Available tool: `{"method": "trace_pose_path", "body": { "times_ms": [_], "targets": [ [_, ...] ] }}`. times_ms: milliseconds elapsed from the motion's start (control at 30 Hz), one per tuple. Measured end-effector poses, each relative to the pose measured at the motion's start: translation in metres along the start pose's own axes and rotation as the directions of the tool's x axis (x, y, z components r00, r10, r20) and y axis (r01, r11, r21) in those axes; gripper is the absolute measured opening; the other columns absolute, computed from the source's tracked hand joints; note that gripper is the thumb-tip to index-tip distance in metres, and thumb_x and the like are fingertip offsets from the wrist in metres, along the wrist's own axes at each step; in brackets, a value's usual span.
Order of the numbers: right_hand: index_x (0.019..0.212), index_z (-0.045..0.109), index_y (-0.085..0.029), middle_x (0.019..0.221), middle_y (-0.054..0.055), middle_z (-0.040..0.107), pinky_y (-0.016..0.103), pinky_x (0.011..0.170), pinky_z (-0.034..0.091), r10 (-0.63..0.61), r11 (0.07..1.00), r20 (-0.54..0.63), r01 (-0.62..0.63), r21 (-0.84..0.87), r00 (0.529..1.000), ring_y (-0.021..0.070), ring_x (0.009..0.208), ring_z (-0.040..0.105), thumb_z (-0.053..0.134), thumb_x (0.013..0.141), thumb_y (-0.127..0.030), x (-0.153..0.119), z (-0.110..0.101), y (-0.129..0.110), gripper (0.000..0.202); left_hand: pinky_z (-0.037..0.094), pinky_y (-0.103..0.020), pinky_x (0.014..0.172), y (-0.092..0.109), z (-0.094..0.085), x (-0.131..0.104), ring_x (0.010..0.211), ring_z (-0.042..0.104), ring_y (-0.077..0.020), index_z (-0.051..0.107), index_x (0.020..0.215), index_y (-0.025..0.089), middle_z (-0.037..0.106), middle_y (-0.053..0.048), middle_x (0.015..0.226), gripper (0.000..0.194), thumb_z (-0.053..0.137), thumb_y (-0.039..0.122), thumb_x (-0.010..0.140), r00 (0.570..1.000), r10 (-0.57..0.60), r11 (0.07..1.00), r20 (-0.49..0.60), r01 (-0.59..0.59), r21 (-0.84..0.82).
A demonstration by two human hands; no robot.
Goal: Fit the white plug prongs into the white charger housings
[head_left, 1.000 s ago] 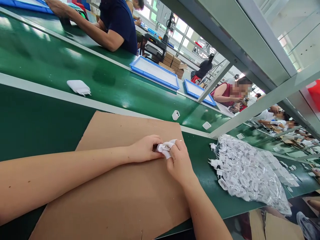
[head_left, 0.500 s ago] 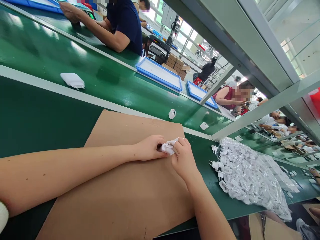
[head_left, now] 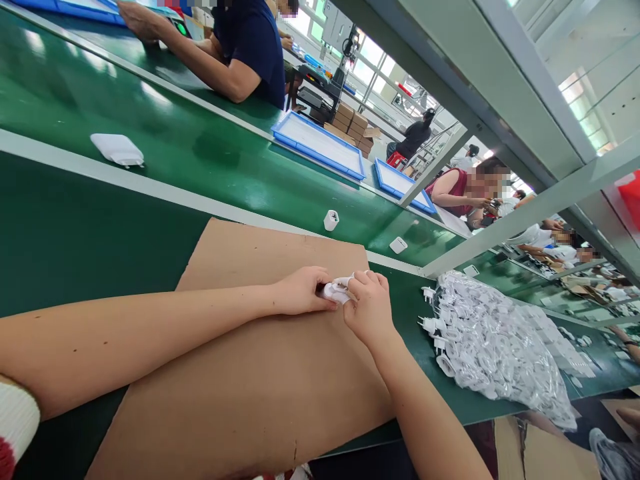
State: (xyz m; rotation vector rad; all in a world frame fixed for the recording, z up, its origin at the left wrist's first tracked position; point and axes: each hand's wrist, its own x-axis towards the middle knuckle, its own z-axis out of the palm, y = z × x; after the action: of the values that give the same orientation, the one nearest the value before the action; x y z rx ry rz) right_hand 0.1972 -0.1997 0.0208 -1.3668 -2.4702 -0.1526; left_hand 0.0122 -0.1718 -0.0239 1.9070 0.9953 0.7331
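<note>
White item (head_left: 338, 291) — which I see, from my distance, over the cardboard (head_left: 260, 380) at its far right — is pinched between left hand (head_left: 304, 291) and right hand (head_left: 371, 307), both narrowed, probably so each steadies it against the other.

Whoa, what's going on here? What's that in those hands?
A person's left hand and right hand are both holding a small white piece over a cardboard sheet. They cover part of it, so I can't tell exactly what it is. To the right lies a clear bag of white plugs. More white blocks sit on the green strip ahead.
</note>
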Motion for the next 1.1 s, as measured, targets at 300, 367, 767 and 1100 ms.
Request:
{"method": "trace_pose_path", "body": {
  "times_ms": [300, 367, 767, 1100],
  "targets": [
    [0.072, 0.063, -0.024, 0.076, 0.001, 0.065, 0.049, 0.108, 0.027, -0.131, 0.988, 0.123, 0.139, -0.064, 0.984, 0.0228, 0.087, 0.052, 0.06, 0.067, -0.006, 0.015, -0.012, 0.003, 0.019, 0.039, -0.027, 0.061, 0.006, -0.013, 0.004, 0.07, 0.056, -0.0171, 0.07, 0.076, 0.019, 0.063, 0.001, 0.078, 0.032, 0.079, 0.046, 0.063, 0.985, -0.066, 0.993, 0.161, 0.081, -0.087],
    [0.072, 0.064, -0.024, 0.075, 0.002, 0.065, 0.051, 0.11, 0.025, -0.135, 0.985, 0.135, 0.148, -0.09, 0.982, 0.0233, 0.086, 0.052, 0.061, 0.066, -0.006, 0.019, -0.015, 0.001, 0.02, 0.041, -0.028, 0.064, 0.006, -0.013, 0.004, 0.073, 0.058, -0.0177, 0.071, 0.078, 0.018, 0.064, 0.0, 0.084, 0.03, 0.077, 0.045, 0.066, 0.988, -0.038, 0.996, 0.151, 0.05, -0.076],
    [0.131, 0.06, -0.025, 0.11, 0.006, 0.069, 0.042, 0.101, 0.044, 0.269, 0.887, -0.079, -0.215, 0.408, 0.96, 0.0225, 0.104, 0.061, 0.06, 0.087, -0.03, -0.02, 0.027, 0.029, 0.044, 0.05, -0.031, 0.073, 0.013, -0.007, -0.001, 0.083, 0.065, -0.0224, 0.069, 0.098, 0.019, 0.071, -0.004, 0.093, 0.042, 0.073, 0.051, 0.071, 0.996, -0.065, 0.995, 0.056, 0.069, -0.066],
    [0.124, 0.061, -0.011, 0.129, 0.03, 0.058, 0.075, 0.104, 0.019, 0.826, 0.536, -0.305, -0.83, 0.158, 0.475, 0.0452, 0.133, 0.042, 0.051, 0.086, -0.019, -0.054, 0.022, 0.145, 0.041, 0.047, -0.036, 0.092, 0.003, -0.124, 0.028, 0.109, 0.058, -0.0283, 0.055, 0.117, 0.017, 0.063, -0.011, 0.123, 0.046, 0.055, 0.048, 0.083, 0.644, -0.286, 0.755, -0.709, 0.608, 0.248]
  ]
}}
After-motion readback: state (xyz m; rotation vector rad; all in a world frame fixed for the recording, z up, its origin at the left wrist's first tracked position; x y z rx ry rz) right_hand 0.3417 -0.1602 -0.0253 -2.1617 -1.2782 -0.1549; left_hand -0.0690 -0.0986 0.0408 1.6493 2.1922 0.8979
